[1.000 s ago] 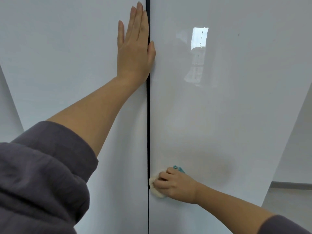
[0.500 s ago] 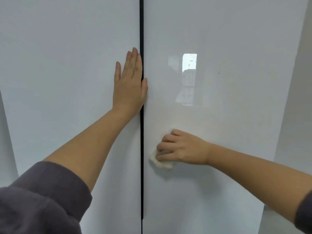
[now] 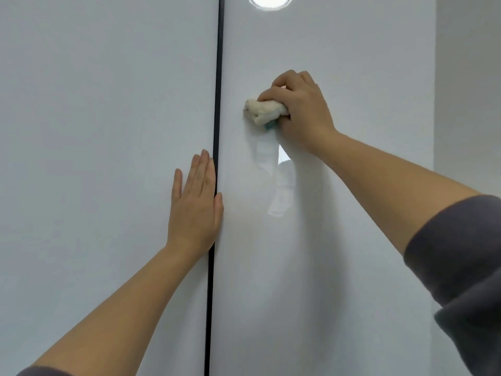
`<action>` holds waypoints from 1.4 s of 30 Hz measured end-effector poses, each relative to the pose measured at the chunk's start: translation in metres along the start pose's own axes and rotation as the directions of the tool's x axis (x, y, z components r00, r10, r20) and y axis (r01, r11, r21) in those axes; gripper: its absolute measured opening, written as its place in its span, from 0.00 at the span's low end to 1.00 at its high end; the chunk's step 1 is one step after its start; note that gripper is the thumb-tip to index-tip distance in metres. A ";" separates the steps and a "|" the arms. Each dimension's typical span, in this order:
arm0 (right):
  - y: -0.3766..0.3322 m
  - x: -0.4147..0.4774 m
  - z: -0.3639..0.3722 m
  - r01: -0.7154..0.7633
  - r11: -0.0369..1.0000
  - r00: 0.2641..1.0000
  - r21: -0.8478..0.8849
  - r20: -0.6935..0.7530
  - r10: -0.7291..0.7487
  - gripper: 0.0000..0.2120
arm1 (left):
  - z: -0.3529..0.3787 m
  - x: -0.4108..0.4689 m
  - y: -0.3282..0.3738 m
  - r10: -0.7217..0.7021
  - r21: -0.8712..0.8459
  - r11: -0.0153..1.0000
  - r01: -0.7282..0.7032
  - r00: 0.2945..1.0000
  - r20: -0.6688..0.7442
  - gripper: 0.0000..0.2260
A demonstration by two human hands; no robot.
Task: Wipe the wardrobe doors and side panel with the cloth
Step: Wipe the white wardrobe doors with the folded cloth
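Observation:
Two glossy white wardrobe doors fill the view, the left door (image 3: 95, 158) and the right door (image 3: 366, 63), split by a thin dark gap (image 3: 215, 131). My right hand (image 3: 301, 112) grips a bunched cream cloth (image 3: 264, 111) with a teal edge and presses it against the right door, close to the gap. My left hand (image 3: 195, 210) lies flat on the left door's right edge, fingers straight and pointing up, thumb reaching across the gap.
A white wall strip (image 3: 469, 77) shows past the right door's right edge. A bright round lamp reflection (image 3: 269, 1) sits at the top of the right door. Dark grey sleeves cover both upper forearms.
My right hand has carried the cloth up the right door, from low beside the gap to above my left hand. The view has tilted upward, so my left hand sits lower in frame.

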State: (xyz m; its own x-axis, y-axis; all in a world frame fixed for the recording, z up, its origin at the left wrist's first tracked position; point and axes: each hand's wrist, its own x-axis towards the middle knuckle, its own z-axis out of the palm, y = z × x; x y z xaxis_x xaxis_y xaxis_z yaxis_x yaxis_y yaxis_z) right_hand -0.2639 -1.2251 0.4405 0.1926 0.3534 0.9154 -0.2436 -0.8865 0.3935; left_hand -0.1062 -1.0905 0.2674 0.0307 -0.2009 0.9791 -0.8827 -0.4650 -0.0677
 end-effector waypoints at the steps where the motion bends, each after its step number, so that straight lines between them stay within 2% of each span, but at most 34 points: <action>1: 0.003 0.007 0.001 -0.037 0.999 0.999 0.009 -0.026 0.037 0.17 | 0.001 0.000 0.000 0.004 -0.001 1.000 -0.004 1.000 -0.001 0.27; 5: -0.001 0.003 0.011 -0.109 0.994 0.982 0.028 -0.154 0.112 0.16 | 0.003 0.002 0.000 0.007 0.001 1.000 -0.007 1.000 -0.013 0.27; 8: -0.013 -0.028 0.014 -0.122 0.991 0.978 0.060 -0.162 0.130 0.17 | 0.003 0.002 0.000 -0.001 -0.001 1.000 0.001 1.000 -0.018 0.27; 12: -0.036 -0.110 0.011 -0.015 0.998 0.994 0.063 -0.107 0.022 0.17 | 0.005 0.001 0.007 -0.046 -0.001 0.999 0.046 0.998 -0.034 0.26; 18: -0.068 -0.227 0.007 0.155 0.985 0.986 0.079 0.057 -0.160 0.13 | 0.009 -0.001 0.026 -0.180 -0.138 0.975 0.173 0.983 -0.038 0.26; 21: -0.068 -0.240 0.003 0.291 0.953 0.938 0.084 0.172 -0.302 0.15 | 0.011 -0.003 0.028 -0.197 -0.140 0.972 0.189 0.979 -0.050 0.26; 23: -0.059 -0.223 0.000 0.340 0.938 0.913 0.069 0.215 -0.347 0.14 | 0.012 -0.004 0.030 -0.197 -0.135 0.973 0.188 0.979 -0.055 0.27; 25: -0.046 -0.187 -0.002 0.260 0.965 0.949 0.034 0.178 -0.262 0.15 | 0.015 -0.004 0.029 -0.190 -0.136 0.974 0.180 0.980 -0.062 0.27; 28: -0.020 -0.113 -0.007 0.041 0.999 0.998 -0.016 0.053 -0.040 0.16 | 0.016 -0.004 0.028 -0.171 -0.113 0.980 0.162 0.982 -0.075 0.27; 31: 0.005 -0.046 -0.018 -0.127 0.987 0.991 -0.097 -0.044 0.123 0.12 | 0.016 -0.004 0.029 -0.158 -0.107 0.983 0.150 0.984 -0.076 0.26; 34: 0.022 -0.010 -0.022 -0.282 0.951 0.957 -0.126 -0.103 0.270 0.12 | 0.016 -0.004 0.029 -0.151 -0.086 0.986 0.144 0.985 -0.079 0.26; 37: 0.019 -0.015 -0.019 -0.303 0.945 0.946 -0.122 -0.162 0.282 0.13 | 0.016 -0.003 0.029 -0.135 -0.057 0.990 0.130 0.986 -0.100 0.28; 39: 0.014 -0.039 -0.016 -0.238 0.965 0.961 -0.109 -0.168 0.218 0.13 | 0.017 -0.005 0.028 -0.058 0.002 0.998 0.058 0.992 -0.115 0.33; 42: 0.004 -0.087 -0.016 -0.166 0.983 0.978 -0.082 -0.141 0.153 0.18 | 0.019 -0.007 0.028 0.060 0.092 0.994 -0.050 0.991 -0.119 0.36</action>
State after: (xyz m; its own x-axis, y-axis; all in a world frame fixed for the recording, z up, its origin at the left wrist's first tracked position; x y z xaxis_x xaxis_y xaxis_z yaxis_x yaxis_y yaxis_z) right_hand -0.2972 -1.2548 0.3637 0.0174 0.2518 0.9676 -0.3496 -0.9051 0.2419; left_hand -0.1221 -1.1179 0.2549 -0.0787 -0.1246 0.9891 -0.8361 -0.5320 -0.1336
